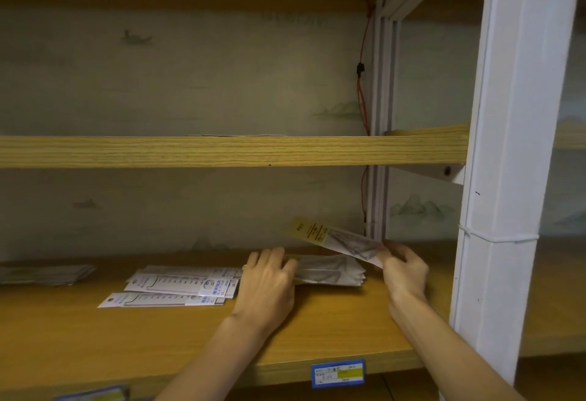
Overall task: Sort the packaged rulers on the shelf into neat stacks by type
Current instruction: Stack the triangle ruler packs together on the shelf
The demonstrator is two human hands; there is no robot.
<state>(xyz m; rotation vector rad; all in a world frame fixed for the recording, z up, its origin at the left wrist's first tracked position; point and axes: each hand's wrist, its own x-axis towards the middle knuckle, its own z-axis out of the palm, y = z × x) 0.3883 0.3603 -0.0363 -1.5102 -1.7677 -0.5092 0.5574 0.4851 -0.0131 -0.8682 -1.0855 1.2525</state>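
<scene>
Two wooden shelves (222, 331) — white post (507, 178), pale painted wall (190, 77).

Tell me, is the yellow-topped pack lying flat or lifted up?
Lifted: the right hand holds the yellow-topped pack tilted above the shelf.

The left hand (269, 283) hides one end of the ruler stack (329, 269); package print is illegible.

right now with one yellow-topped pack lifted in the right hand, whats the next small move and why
Probably lower the yellow-topped pack, pinched by the right hand, onto the pile that the left hand is pressing. That pile's clear sleeves look like the same type, while the white-carded rulers lie apart to the left.
</scene>
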